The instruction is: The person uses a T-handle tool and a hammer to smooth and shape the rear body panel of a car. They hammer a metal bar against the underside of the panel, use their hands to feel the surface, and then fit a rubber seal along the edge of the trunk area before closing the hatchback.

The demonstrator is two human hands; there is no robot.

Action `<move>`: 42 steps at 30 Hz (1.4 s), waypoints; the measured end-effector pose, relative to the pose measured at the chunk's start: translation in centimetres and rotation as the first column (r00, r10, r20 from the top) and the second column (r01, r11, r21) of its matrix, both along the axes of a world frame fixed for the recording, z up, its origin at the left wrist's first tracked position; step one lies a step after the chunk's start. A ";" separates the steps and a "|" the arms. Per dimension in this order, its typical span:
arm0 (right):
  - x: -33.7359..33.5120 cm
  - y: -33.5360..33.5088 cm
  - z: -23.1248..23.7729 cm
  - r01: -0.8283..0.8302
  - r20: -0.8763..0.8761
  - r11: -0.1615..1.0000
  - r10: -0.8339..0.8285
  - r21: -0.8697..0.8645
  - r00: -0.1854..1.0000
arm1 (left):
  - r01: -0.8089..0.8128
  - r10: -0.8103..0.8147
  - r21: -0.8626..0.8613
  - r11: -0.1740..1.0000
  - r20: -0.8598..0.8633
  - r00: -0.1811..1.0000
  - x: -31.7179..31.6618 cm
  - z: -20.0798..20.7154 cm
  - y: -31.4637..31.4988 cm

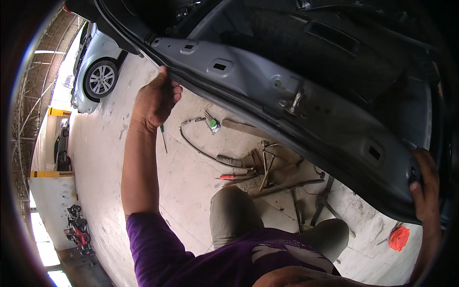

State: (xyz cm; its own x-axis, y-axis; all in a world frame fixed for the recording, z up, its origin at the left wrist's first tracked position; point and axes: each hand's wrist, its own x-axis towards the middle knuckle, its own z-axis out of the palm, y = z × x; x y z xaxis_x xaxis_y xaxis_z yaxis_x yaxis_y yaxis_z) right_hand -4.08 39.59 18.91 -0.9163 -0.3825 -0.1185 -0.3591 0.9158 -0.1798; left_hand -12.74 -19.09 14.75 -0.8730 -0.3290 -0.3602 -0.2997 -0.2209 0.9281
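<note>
A grey trunk sill (258, 81) of a car slants across the upper right, with a metal latch striker (296, 102) at its middle. A black rubber seal (229, 106) runs along its near edge. My left hand (160, 98) is closed at the left part of this edge, thumb on the seal and fingers curled. At the far right my right hand (425, 184) grips the sill's end, its thumb on the near side; part of its fingers is in shadow. A thin screwdriver (164, 138) shows below my left wrist; whether it lies on the floor I cannot tell.
On the pale floor (186, 186) lie a green-held hex key set (213, 125), a red-handled screwdriver (226, 177), a curved hose (201, 154) and several bars. An orange cloth (398, 238) is at the lower right. A silver car (98, 62) and a red motorcycle (80, 234) stand left.
</note>
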 end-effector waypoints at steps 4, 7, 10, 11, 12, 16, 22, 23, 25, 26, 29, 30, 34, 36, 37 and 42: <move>-0.3 1.1 -1.3 -0.050 -0.034 0.998 0.050 0.026 0.998 | 0.007 -0.008 -0.051 0.999 -0.021 1.000 -0.6 0.4 -0.5; 0.0 0.7 -1.0 -0.039 -0.018 0.999 0.039 0.006 0.999 | 0.025 -0.023 -0.063 0.998 0.046 0.999 -1.0 0.7 -1.6; 0.4 1.5 -1.1 -0.012 -0.036 1.000 0.012 0.007 0.999 | 0.033 -0.024 -0.143 0.989 0.061 0.998 -1.6 1.2 -1.0; 0.4 1.3 -1.1 0.000 -0.035 1.000 0.000 0.004 0.999 | -0.014 0.021 -0.123 0.992 0.059 0.998 -1.9 1.3 -1.2; 0.4 1.1 -1.0 0.013 -0.035 1.000 -0.013 0.002 0.999 | -0.031 0.039 -0.137 0.990 0.050 0.998 -1.9 1.2 -1.3; 0.1 1.3 -1.3 -0.042 -0.035 0.999 0.041 -0.021 0.999 | 0.003 0.008 -0.170 0.985 0.060 0.998 -2.5 1.0 -2.0; 0.0 1.7 -2.2 -0.022 -0.067 1.000 0.021 -0.019 0.998 | -0.044 0.050 -0.231 0.972 0.021 0.999 -3.6 0.8 -5.9; 0.3 1.5 -1.8 -0.007 -0.069 1.000 0.007 -0.007 0.998 | -0.075 0.084 -0.264 0.962 0.024 0.996 -4.1 0.3 -5.3; 0.3 2.0 -1.8 0.009 -0.071 1.000 -0.009 -0.002 0.997 | -0.027 0.040 -0.208 0.978 0.056 0.998 -5.1 0.3 -5.6; 0.3 1.9 -1.9 0.028 -0.064 0.999 -0.030 -0.020 0.997 | -0.036 0.046 -0.203 0.978 0.044 0.998 -5.3 0.4 -6.0; 0.6 0.8 -1.5 0.076 -0.056 0.996 -0.079 -0.046 0.995 | -0.075 0.078 -0.178 0.981 0.014 0.997 -6.6 -0.4 -9.8; 0.5 0.5 -1.4 0.081 -0.054 0.996 -0.083 -0.047 0.995 | -0.131 0.127 -0.275 0.952 -0.033 0.991 -7.0 -1.5 -9.6; 0.7 0.5 -0.8 0.104 -0.065 0.993 -0.107 -0.047 0.992 | -0.198 0.192 -0.159 0.967 -0.054 0.980 -8.9 -0.9 -8.9; 0.5 -0.7 -0.1 0.109 -0.016 0.989 -0.111 -0.104 0.994 | -0.136 0.127 -0.113 0.984 -0.083 0.988 -9.8 -1.8 -13.7; 0.4 -1.0 -0.1 0.087 -0.012 0.989 -0.089 -0.120 0.996 | -0.164 0.154 -0.060 0.985 -0.144 0.977 -10.6 -2.9 -17.0; 0.2 -0.4 -0.5 0.087 -0.006 0.990 -0.089 -0.114 0.996 | 0.080 -0.123 -0.337 0.938 -0.108 0.986 -12.8 -5.2 -18.4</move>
